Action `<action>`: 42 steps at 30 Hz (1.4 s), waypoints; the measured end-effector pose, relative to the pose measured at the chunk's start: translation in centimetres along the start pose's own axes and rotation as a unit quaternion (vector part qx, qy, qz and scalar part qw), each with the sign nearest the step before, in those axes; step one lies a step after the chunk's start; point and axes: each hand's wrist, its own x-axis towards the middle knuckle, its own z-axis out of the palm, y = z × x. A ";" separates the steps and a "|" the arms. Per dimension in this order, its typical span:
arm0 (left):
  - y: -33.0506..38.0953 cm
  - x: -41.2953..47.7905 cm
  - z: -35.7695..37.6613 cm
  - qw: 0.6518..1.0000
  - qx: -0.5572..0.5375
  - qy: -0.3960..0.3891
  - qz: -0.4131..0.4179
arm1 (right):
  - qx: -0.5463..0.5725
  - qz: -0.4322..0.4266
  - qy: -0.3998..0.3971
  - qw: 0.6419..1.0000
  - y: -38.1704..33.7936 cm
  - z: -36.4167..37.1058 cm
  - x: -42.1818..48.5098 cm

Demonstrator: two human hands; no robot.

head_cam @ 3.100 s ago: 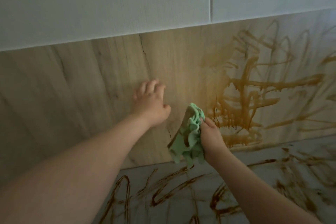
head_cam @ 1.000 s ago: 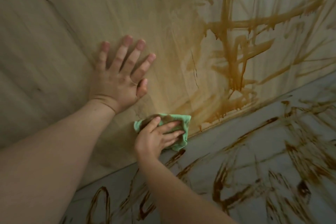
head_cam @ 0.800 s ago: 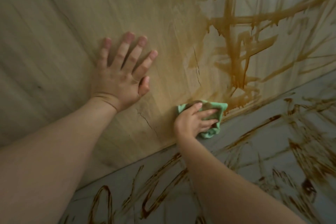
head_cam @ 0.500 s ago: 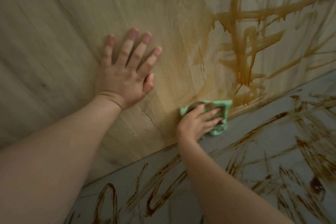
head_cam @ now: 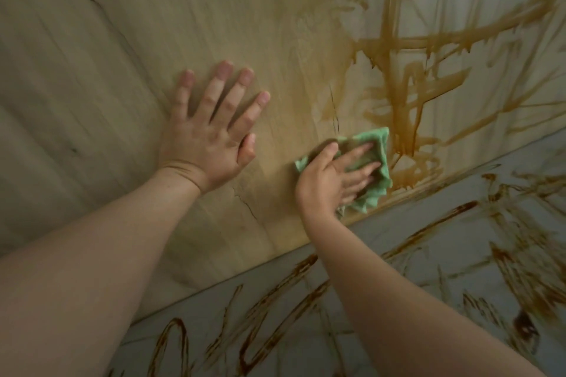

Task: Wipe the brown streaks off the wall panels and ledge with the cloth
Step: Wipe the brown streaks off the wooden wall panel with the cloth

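Pressing or gripping: which is the right hand (head_cam: 333,177) doing with the cloth (head_cam: 379,139)? asks the first.

Pressing, says the second. Its fingers lie straight and spread over the green cloth, thumb near the upper edge, holding it flat against the wall panel (head_cam: 183,9) low down, just above the ledge (head_cam: 407,223). Nothing is pinched.

And the left hand (head_cam: 211,134)?

Splayed flat on the clean wood to the left, fingers apart, holding nothing. It looks like a brace.

Where does the dirt lie from the cloth?

The brown streaks (head_cam: 398,101) on the panel start right at the cloth's right edge and spread up and to the right. The thickest runs nearly upright, crossed by long bars running sideways. Left of the cloth the panel shows only a faint tan haze. So the coming stroke probably goes rightward and upward, and the right hand is much the nearer one.

And the ledge?

Unwiped, by the look of it: dark scribbles cover it from below the left forearm out to the right edge. Most of the job seems left.
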 end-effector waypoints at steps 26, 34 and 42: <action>-2.8 4.2 -7.4 0.989 -0.030 -0.143 0.029 | -0.231 -0.352 -0.053 0.906 -22.8 -6.7 7.4; -8.9 15.7 -9.9 0.996 -0.048 -0.072 0.010 | -0.237 -0.336 -0.088 0.907 -21.9 -5.4 3.2; -10.6 26.7 -8.1 0.981 -0.115 -0.093 0.122 | -0.087 -0.062 0.000 0.994 -28.7 -7.2 9.4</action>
